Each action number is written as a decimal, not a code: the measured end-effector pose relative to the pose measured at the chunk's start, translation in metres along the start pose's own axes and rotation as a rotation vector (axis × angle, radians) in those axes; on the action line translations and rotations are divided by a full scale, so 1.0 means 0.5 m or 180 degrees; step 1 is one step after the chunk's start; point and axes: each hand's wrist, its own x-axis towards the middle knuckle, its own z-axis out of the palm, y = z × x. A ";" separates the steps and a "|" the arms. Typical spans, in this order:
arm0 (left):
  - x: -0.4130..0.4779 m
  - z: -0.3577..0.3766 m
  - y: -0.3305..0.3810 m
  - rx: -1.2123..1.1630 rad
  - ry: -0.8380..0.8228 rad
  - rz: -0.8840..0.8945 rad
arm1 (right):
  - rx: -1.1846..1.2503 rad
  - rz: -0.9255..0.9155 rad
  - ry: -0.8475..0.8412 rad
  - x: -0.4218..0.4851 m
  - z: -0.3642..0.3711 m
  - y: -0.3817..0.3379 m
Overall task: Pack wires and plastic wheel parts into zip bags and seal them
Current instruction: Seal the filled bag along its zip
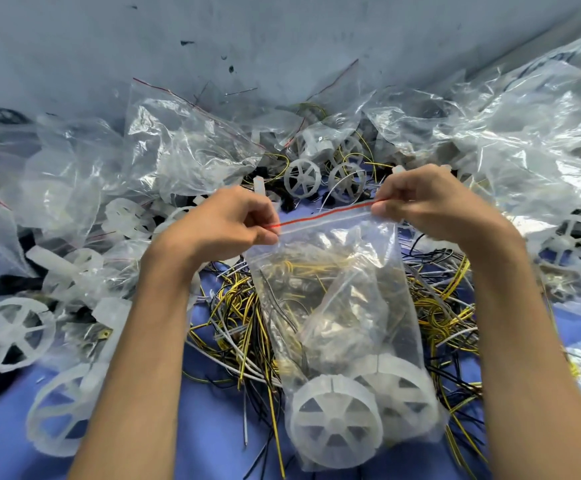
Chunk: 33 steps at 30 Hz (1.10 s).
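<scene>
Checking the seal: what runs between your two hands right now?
In the head view, the red zip strip of the bag stretches from the left hand to the right hand, pinched at both ends.

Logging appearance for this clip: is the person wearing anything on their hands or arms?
Nothing is worn that the head view shows. The left hand and right hand are bare, with no gloves, rings, watch or wristbands. No sleeve shows anywhere up to the frame's bottom edge.
</scene>
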 end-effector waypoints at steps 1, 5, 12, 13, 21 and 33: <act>0.001 0.001 -0.001 0.0017 0.0047 0.0019 | -0.0125 -0.0018 -0.0013 0.002 0.002 -0.001; 0.001 -0.004 -0.005 0.0013 0.0185 0.0099 | -0.0285 -0.0030 -0.0084 0.003 0.007 -0.006; -0.003 -0.006 -0.024 -0.0201 0.0077 -0.0076 | 0.0591 0.0154 -0.0219 -0.012 -0.003 -0.011; -0.004 -0.009 -0.029 -0.0217 0.0066 -0.0107 | 0.0567 0.0201 -0.0284 -0.014 -0.004 -0.008; -0.008 -0.017 -0.038 -0.0031 -0.0031 -0.0175 | 0.0416 0.0356 -0.0485 -0.012 -0.004 -0.001; -0.003 -0.011 -0.028 0.0052 -0.0087 -0.0149 | 0.0550 0.0213 -0.0224 -0.014 -0.006 -0.008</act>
